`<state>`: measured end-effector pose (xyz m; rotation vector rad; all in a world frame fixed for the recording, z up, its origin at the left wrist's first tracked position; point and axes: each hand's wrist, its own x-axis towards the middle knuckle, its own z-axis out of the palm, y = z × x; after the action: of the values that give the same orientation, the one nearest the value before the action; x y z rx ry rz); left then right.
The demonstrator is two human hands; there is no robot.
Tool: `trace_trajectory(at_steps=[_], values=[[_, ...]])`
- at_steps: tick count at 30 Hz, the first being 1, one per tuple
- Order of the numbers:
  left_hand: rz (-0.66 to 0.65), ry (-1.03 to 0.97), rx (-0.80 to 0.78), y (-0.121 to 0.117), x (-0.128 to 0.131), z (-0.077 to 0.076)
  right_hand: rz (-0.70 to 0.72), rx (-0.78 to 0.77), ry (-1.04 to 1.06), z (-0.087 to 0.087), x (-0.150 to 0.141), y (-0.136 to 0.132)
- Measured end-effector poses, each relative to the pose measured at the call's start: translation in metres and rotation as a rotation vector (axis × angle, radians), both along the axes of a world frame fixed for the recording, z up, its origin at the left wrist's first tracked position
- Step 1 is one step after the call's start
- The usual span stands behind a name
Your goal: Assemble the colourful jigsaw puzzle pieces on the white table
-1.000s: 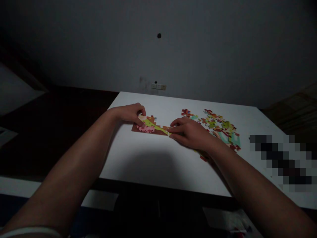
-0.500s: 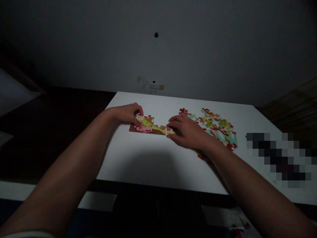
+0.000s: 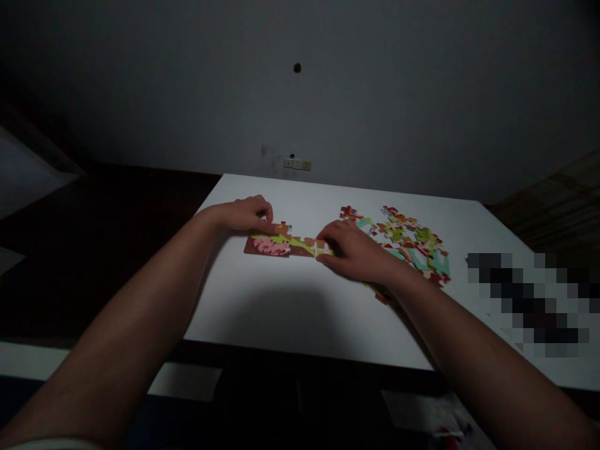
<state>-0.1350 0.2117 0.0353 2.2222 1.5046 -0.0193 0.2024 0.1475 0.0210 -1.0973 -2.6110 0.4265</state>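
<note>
Directly under left hand (image 3: 246, 215), jigsaw strip (image 3: 270, 246)

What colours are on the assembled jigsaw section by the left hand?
Jigsaw section: pink, lime green, brown; head view.

dim indoor room, white table (image 3: 300, 209), wall sockets (image 3: 297, 163)

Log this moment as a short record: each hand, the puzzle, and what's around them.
Left hand: fingertips on the left part of the assembled jigsaw section
Right hand: fingers on the section's right end
Section: flat strip of joined pieces in pink, green and brown
Loose jigsaw pieces: scattered heap right of the section, partly behind the right hand
Surface: white table
Behind: wall plate low on the wall beyond the table
</note>
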Motion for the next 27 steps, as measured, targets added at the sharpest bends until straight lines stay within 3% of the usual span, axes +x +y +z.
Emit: trace_trajectory(at_steps=[3, 9, 20, 27], values=[[0.029, -0.028, 0.08, -0.006, 0.015, -0.002, 0.001, 0.002, -0.011, 0.0, -0.001, 0.0], [-0.087, -0.092, 0.177, -0.01, 0.041, -0.014, 0.009, -0.002, -0.016, 0.003, -0.001, -0.001], [-0.089, -0.091, 0.127, -0.014, 0.041, -0.012, 0.039, -0.018, 0.006, 0.005, -0.001, -0.002], [-0.122, -0.064, 0.149, -0.012, 0.045, -0.017, -0.019, -0.025, 0.001, 0.0, -0.005, -0.003]])
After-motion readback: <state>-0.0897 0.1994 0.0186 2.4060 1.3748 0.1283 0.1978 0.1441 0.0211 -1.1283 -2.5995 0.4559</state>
